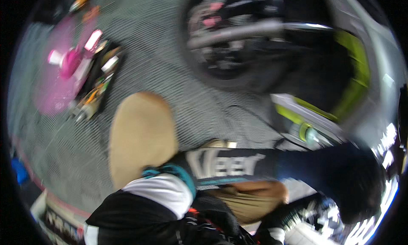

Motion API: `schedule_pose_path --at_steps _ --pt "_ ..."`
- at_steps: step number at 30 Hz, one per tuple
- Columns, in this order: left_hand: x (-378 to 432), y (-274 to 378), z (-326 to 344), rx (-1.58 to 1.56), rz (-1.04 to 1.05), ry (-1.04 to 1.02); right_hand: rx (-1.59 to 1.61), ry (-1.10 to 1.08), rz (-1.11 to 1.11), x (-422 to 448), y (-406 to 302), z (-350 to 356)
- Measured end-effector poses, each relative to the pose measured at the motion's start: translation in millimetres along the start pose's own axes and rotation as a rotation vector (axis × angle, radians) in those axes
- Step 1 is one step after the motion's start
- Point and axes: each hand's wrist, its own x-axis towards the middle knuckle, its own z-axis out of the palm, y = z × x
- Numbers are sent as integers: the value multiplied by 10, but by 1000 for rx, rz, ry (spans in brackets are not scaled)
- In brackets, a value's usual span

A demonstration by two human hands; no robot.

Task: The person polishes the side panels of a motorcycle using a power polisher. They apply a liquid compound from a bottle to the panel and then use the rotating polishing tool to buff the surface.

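My left hand [236, 167], in a dark glove with a teal cuff and white lettering, reaches across from left to right, large and close to the camera. Its far end fades into a dark blurred shape at the right, so fingers and anything in them cannot be made out. Lower right, my right hand [291, 216] appears in a dark glove with a pale ribbed patch, past a white cuff. Its fingers are unclear. Beneath are my khaki trouser knee [143, 133] and a second khaki leg [250, 202]. Ahead is a vehicle wheel [204, 76] with pinkish parts inside.
A grey vehicle body panel [379, 82] with yellow-green edging [361, 63] curves along the right. On the ribbed grey floor [153, 63] lie a black tray [103, 85] of tools, a magenta object [70, 65] and a dark cable [255, 116]. A blue object [19, 170] is far left.
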Motion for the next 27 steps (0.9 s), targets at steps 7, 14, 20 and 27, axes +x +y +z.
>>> schedule_pose_path --at_steps 7,14,20,27 --pt "850 -617 601 -20 5 -141 -144 412 -118 1272 607 -359" --pt "823 -707 592 111 -18 -122 -181 523 -189 1738 564 -412" --pt "725 -895 150 374 12 -208 -218 544 -321 2076 171 -393" --pt "692 -1098 134 731 116 -304 -181 583 -385 2157 53 -406"
